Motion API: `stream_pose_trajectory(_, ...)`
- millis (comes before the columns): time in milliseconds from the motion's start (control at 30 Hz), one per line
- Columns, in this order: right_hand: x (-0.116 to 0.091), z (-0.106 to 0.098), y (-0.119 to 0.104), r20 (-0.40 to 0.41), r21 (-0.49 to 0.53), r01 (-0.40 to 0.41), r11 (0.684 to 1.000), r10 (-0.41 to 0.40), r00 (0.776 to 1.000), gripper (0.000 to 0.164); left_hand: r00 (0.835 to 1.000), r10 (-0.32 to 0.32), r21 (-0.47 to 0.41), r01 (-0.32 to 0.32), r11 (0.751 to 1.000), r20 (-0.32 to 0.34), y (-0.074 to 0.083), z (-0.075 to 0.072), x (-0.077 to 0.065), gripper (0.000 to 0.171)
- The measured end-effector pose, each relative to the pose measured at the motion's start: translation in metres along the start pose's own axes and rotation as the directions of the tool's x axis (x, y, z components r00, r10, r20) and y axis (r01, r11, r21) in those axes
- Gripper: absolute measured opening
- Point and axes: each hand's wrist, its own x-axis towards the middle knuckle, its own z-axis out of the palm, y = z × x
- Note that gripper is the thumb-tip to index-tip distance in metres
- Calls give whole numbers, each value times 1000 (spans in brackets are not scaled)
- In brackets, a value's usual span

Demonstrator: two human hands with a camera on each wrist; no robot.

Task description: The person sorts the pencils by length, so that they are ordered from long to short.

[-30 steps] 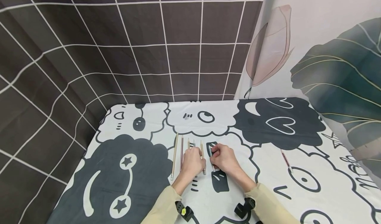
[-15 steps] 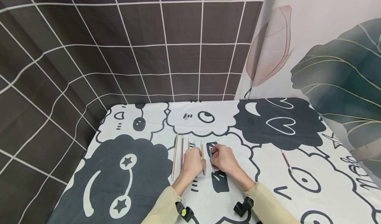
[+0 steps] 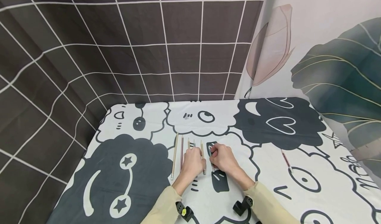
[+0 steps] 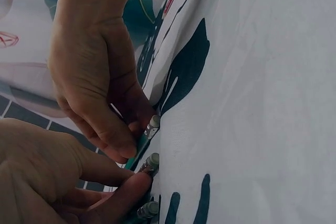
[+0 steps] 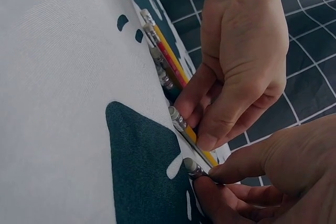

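Note:
Pencils with eraser ends lie side by side on the cloth. My left hand [image 3: 193,161] pinches a yellow pencil [image 3: 203,161] near its eraser end; in the right wrist view the thumb and fingers straddle that yellow pencil [image 5: 185,128]. Just to its right, my right hand [image 3: 225,158] holds a green pencil [image 4: 139,148] between thumb and fingers, its eraser end [image 5: 193,167] poking out. Left of the left hand lie a pale yellow pencil [image 3: 175,157] and a red pencil [image 3: 182,153]. Two more pencils are partly hidden behind the left hand.
Another red pencil [image 3: 286,161] lies apart, far to the right on the cartoon-print cloth [image 3: 244,197]. A dark grid-patterned curtain [image 3: 143,58] hangs behind, and a leaf-print sheet [image 3: 336,75] stands at the right.
Both hands stay at the same pencils. The right wrist and sleeve shift very slightly; the row of pencils looks unchanged.

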Motion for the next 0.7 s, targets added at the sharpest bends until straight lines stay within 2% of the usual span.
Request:
stream_pose_trajectory(467, -2, -1, 1, -9, 25, -6, 1000, 6, 1000, 15, 1000, -23, -1, 23, 1000, 12, 2, -1, 0, 21)
stream_pose_trajectory(700, -2, -1, 2, -5, 77, -32, 996, 33, 999, 13, 1000, -1, 39, 2, 999, -18, 3, -2, -1, 22)
